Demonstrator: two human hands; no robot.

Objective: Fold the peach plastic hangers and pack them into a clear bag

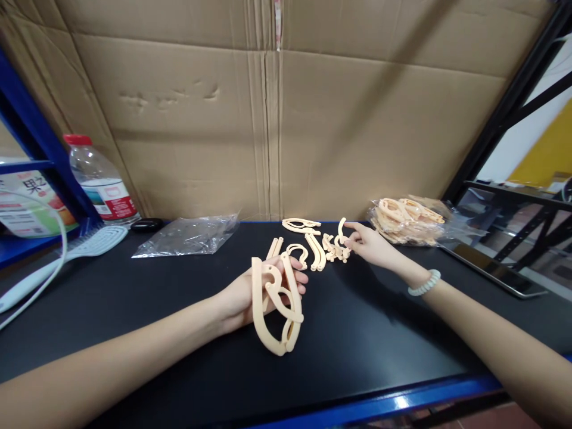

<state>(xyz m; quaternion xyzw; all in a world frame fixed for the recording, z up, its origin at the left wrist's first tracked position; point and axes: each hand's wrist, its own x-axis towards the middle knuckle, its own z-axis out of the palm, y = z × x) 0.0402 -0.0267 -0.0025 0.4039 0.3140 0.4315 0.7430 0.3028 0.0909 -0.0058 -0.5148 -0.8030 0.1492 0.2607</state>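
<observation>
While the Left Hand (243, 295) Cradles a Beige Frame (258, 298), the Right Hand (369, 243) Is at a Small Curved Piece (341, 227)

Although both hands are above the black tabletop (357, 339), only the left clearly bears something: it lies partly open, fingers curled behind the beige frame, which tilts toward the viewer near the middle. The right hand's thumb and forefinger are slightly apart at the small curved piece, which stands on end; whether they grip it, I cannot tell. A pale beaded bracelet (424, 283) circles that wrist.

Just beside the right fingertips lies a cluster of small parts (331, 248). Left of it are two curved strips (318, 253) side by side, a C-shaped part (304, 255) and a pair of straight bars (274, 247), partly hidden by the left hand. Behind them another frame (313, 224) lies flat.

Farther right, a clear bag of beige parts (404, 219) sits near a dark, flat panel (491, 272). To the left lie a crumpled clear bag (187, 235), a small black object (146, 224) and a pale blue hairbrush (102, 241), with a white cable (62, 238) across it. A red-capped bottle (107, 187) stands by the cardboard (179, 161) backing.
</observation>
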